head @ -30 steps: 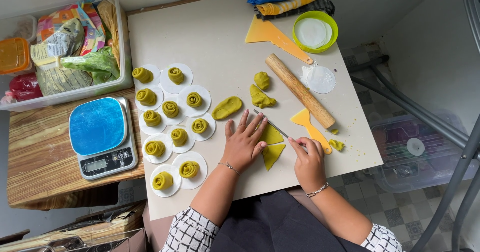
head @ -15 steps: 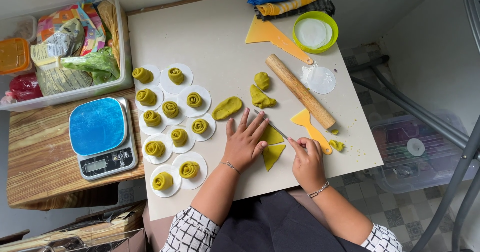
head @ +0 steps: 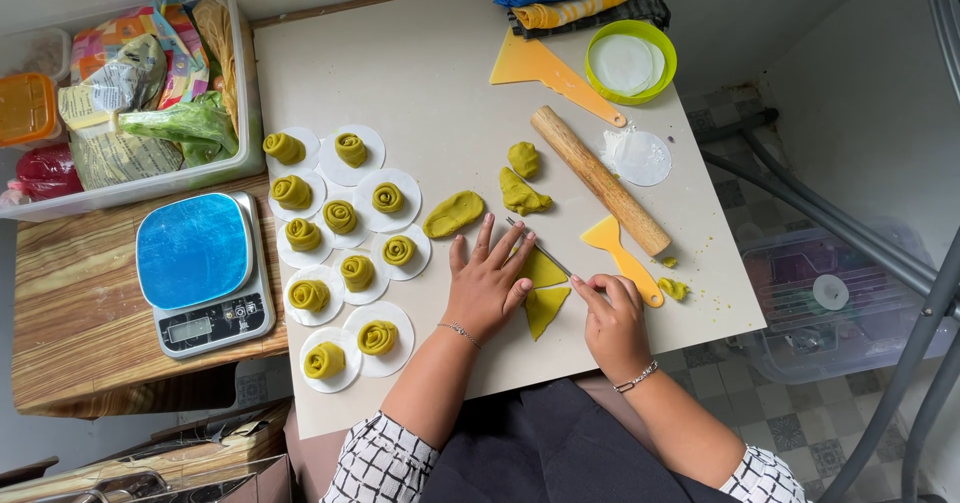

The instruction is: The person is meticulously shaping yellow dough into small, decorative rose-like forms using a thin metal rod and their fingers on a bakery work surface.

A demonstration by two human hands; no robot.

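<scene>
My left hand (head: 490,283) lies flat with spread fingers on a thin sheet of yellow-green dough (head: 545,298) on the white board (head: 430,73). My right hand (head: 612,313) grips a slim knife (head: 540,248) whose blade crosses the sheet between the two hands. The sheet shows as triangular pieces on either side of the blade. Three loose lumps of the same dough (head: 453,213) sit just beyond my left fingers.
Several rolled dough rosettes on white paper discs (head: 340,218) fill the board's left. A wooden rolling pin (head: 600,178), two yellow scrapers (head: 622,253), a green bowl (head: 631,61) and a flour patch sit right. A blue scale (head: 200,268) and bin of packets (head: 130,93) stand left.
None of the objects has shifted; both hands stay in place on the dough sheet and knife.
</scene>
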